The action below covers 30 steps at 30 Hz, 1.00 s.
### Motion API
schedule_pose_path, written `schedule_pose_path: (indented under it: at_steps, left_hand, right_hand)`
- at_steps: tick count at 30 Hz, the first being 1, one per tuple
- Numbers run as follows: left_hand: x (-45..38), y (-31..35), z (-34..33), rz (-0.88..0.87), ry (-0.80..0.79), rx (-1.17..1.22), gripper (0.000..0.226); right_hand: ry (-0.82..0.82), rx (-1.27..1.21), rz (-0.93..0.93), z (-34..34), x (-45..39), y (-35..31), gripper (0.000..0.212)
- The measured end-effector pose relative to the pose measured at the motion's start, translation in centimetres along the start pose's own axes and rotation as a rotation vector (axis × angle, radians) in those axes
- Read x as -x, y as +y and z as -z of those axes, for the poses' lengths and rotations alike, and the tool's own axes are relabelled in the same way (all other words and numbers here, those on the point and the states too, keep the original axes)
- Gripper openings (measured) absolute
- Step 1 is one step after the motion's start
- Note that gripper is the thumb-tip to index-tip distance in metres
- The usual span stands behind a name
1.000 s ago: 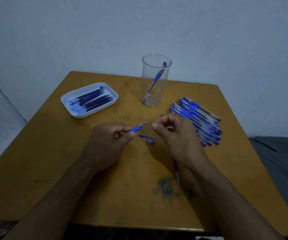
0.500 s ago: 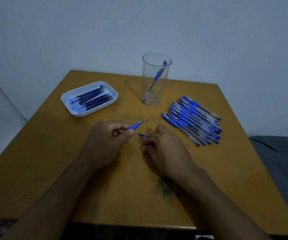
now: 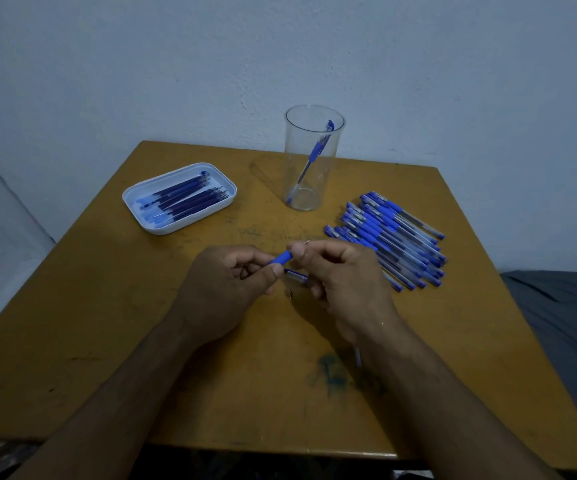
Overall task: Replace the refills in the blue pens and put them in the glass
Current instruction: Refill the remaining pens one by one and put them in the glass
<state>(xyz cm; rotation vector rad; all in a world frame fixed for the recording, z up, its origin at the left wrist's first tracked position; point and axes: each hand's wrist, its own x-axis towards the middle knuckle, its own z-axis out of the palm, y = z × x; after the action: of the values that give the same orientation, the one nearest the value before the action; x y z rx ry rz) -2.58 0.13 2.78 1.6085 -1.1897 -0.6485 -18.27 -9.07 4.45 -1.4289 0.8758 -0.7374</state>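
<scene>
The left hand [image 3: 224, 289] curls thumb and fingers round the blue pen [image 3: 280, 258], while the right hand [image 3: 339, 271] pinches the pen's front end, the metal refill tip [image 3: 306, 242] poking out past its fingertips. Just below them a pen cap [image 3: 295, 274] and a tiny metal piece [image 3: 290, 292] lie on the wooden table [image 3: 107, 323]. Farther out stand the glass [image 3: 311, 161] holding one pen, the white tray [image 3: 141, 216] of refills [image 3: 186, 199] to the left, and the pen pile [image 3: 391, 240] to the right.
</scene>
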Motion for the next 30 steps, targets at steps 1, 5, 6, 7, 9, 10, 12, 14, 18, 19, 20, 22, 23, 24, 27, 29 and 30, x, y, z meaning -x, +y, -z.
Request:
schedule_pose_path:
  at_steps: [1,5,6,7,9,10,12,14,18,19,20,22,23,24,27,29,30]
  left_hand:
    - [0.0,0.0,0.0,0.004,-0.002,0.006,0.01]
    - [-0.1,-0.1,0.2,0.023,-0.003,0.006,0.006]
    - [-0.1,-0.1,0.2,0.028,-0.01,-0.011,0.006]
    - [-0.2,-0.2,0.3,0.034,-0.018,-0.027,0.005]
    - [-0.2,-0.3,0.4,0.048,-0.036,-0.053,0.005]
    - [-0.2,-0.3,0.5,0.052,-0.04,-0.065,0.005]
    - [-0.4,-0.5,0.8,0.061,-0.022,-0.077,0.006]
    - [-0.6,-0.8,1.1,0.071,0.012,-0.088,0.008]
    - [-0.8,-1.0,1.0,0.077,0.027,-0.081,0.009]
    - [-0.8,-1.0,0.9,0.072,0.025,-0.086,0.009]
    - [-0.8,-1.0,0.8,0.069,0.023,-0.093,0.009]
    - [-0.9,-1.0,0.7,0.068,0.021,-0.104,0.01]
    - [-0.9,-1.1,0.7,0.071,0.022,-0.107,0.011]
    - [-0.9,-1.1,0.7,0.074,0.024,-0.109,0.011]
    - [-0.9,-1.1,0.6,0.075,0.026,-0.115,0.01]
    - [-0.8,-1.1,0.6,0.067,0.021,-0.119,0.01]
    - [-0.8,-1.1,0.6,0.065,0.02,-0.119,0.009]
  right_hand:
    - [0.007,-0.017,-0.005,-0.1,0.1,0.0,0.016]
    - [0.077,-0.181,0.008,-0.1,0.0,-0.7,0.02]
    - [0.103,-0.242,0.013,-0.1,0.0,-1.0,0.021]
    - [0.139,-0.29,0.024,0.1,0.0,-1.3,0.022]
    - [0.245,-0.365,0.078,0.4,-0.1,-1.6,0.021]
    - [0.303,-0.407,0.104,0.6,-0.2,-1.7,0.019]
    - [0.377,-0.451,0.105,1.4,-0.5,-1.7,0.017]
    - [0.369,-0.342,0.052,2.5,-0.7,-1.7,0.014]
    - [0.208,0.297,-0.055,3.7,0.0,-1.3,0.019]
    - [0.165,0.416,-0.081,3.6,0.4,-1.2,0.019]
    - [0.139,0.526,-0.095,3.5,0.7,-1.1,0.018]
    - [0.134,0.738,-0.076,3.2,1.1,-1.0,0.012]
    - [0.142,0.821,-0.067,3.0,1.2,-0.9,0.012]
    - [0.147,0.887,-0.064,2.8,1.3,-0.8,0.013]
    - [0.136,1.06,-0.059,2.0,1.4,-0.1,0.011]
    - [0.14,1.132,-0.052,1.6,1.5,0.1,0.01]
    - [0.14,1.151,-0.039,1.5,1.6,0.3,0.012]
